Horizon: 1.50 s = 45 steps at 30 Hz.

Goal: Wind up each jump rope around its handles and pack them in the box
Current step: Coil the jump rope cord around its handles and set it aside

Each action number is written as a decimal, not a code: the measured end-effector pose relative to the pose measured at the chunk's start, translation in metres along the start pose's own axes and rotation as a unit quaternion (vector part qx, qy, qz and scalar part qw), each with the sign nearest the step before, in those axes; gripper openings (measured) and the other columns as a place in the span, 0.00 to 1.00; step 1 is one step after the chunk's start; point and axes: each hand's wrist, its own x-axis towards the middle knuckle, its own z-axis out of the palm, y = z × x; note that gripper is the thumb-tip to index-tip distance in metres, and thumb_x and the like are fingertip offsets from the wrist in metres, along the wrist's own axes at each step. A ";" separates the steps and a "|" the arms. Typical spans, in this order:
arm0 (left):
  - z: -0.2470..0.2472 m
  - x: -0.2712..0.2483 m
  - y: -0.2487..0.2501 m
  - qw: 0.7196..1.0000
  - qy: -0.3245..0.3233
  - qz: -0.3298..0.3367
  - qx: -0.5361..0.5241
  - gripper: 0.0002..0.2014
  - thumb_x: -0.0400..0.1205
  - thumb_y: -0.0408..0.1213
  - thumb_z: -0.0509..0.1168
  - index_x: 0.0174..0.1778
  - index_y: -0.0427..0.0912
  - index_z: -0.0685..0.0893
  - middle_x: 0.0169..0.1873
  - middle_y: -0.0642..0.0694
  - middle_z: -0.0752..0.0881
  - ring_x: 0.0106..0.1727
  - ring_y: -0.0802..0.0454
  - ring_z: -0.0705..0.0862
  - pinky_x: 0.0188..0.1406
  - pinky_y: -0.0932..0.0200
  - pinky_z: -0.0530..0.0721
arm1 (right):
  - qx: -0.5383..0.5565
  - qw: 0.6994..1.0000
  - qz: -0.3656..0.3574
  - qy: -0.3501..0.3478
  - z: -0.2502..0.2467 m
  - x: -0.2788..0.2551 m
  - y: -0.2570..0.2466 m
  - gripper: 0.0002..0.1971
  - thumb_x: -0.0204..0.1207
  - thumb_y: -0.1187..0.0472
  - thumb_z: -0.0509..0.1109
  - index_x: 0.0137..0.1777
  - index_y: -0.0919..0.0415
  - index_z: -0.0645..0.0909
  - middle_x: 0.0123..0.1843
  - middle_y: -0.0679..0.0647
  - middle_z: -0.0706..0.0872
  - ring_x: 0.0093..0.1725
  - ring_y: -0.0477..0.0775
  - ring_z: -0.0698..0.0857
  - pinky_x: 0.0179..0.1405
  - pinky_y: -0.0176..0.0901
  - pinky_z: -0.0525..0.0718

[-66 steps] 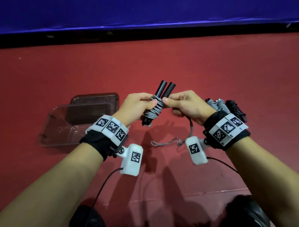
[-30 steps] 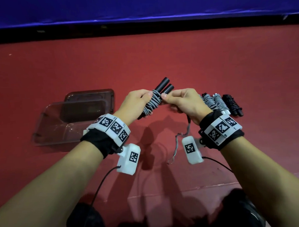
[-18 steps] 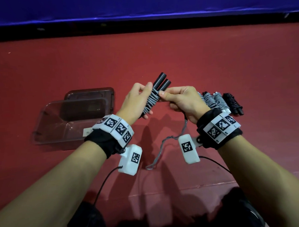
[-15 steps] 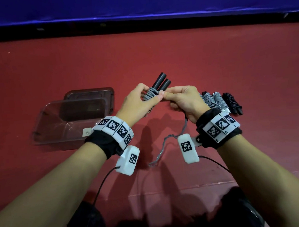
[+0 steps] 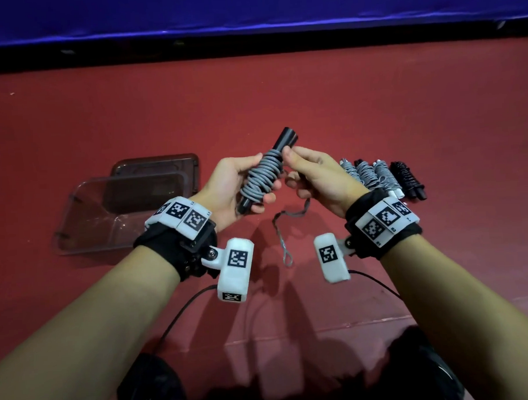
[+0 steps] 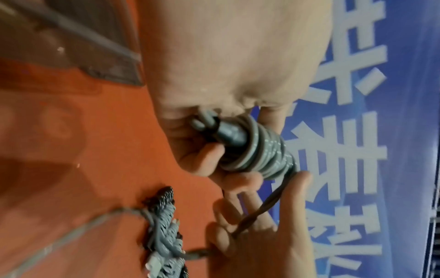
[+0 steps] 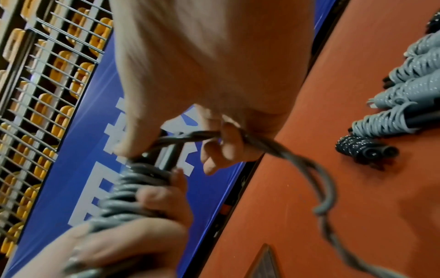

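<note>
The left hand (image 5: 229, 186) is closed around a grey jump rope (image 5: 260, 178) that is wound onto its black handles (image 5: 285, 140). The bundle is held above the red floor (image 5: 373, 104), tilted, with the bare handle ends pointing up and away from the person. The left thumb lies on the far side of the coils and the fingertips (image 5: 264, 198) curl round the near side, as is also seen in the left wrist view (image 6: 262, 150).

The right hand (image 5: 314, 175) is placed just beside the upper end of the coils. Its thumb is pressed against the top of the winding, and the loose end of the rope (image 5: 284, 232) is pinched between its curled fingers (image 7: 226, 143). From that hand the loose end, a twisted double strand, hangs down towards the floor and ends in a small loop.

A clear plastic box (image 5: 85, 213) is set on the floor to the left of the left hand, with its dark lid (image 5: 155, 168) lying just behind it. No rope is seen inside the box.

Four wound ropes are laid side by side on the floor to the right, partly hidden behind the right wrist: three grey bundles (image 5: 373, 174) and one black bundle (image 5: 407, 178), touching or nearly touching each other. A blue banner (image 5: 248, 10) runs along the far edge of the floor.
</note>
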 end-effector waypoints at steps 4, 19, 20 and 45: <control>-0.002 0.007 -0.004 0.997 0.027 0.006 0.074 0.23 0.89 0.49 0.53 0.59 0.35 0.85 0.41 0.36 0.87 0.31 0.43 0.84 0.26 0.55 0.78 | -0.004 0.999 -0.027 0.033 0.001 -0.002 0.000 0.13 0.76 0.45 0.78 0.43 0.56 0.92 0.34 0.54 0.81 0.27 0.46 0.71 0.27 0.43 0.62; -0.008 0.013 -0.013 0.960 0.189 0.130 0.159 0.11 0.90 0.38 0.61 0.54 0.38 0.87 0.31 0.36 0.87 0.25 0.44 0.83 0.22 0.61 0.74 | -0.001 0.999 0.000 0.053 0.002 0.008 0.012 0.14 0.82 0.54 0.75 0.63 0.61 0.90 0.51 0.56 0.92 0.32 0.46 0.78 0.28 0.37 0.74; -0.006 0.011 -0.011 0.966 0.181 0.127 0.131 0.13 0.91 0.38 0.59 0.53 0.37 0.87 0.31 0.37 0.87 0.24 0.44 0.82 0.21 0.60 0.75 | 0.019 0.999 0.001 0.041 0.002 0.008 0.012 0.16 0.82 0.56 0.75 0.65 0.62 0.88 0.52 0.56 0.91 0.32 0.46 0.79 0.28 0.36 0.74; -0.004 -0.003 0.002 0.998 0.049 -0.020 -0.020 0.19 0.85 0.49 0.56 0.48 0.38 0.87 0.31 0.46 0.79 0.20 0.51 0.71 0.19 0.65 0.65 | -0.055 0.993 -0.103 0.029 -0.004 0.004 0.004 0.10 0.81 0.65 0.75 0.60 0.66 0.87 0.39 0.42 0.89 0.29 0.38 0.80 0.28 0.37 0.83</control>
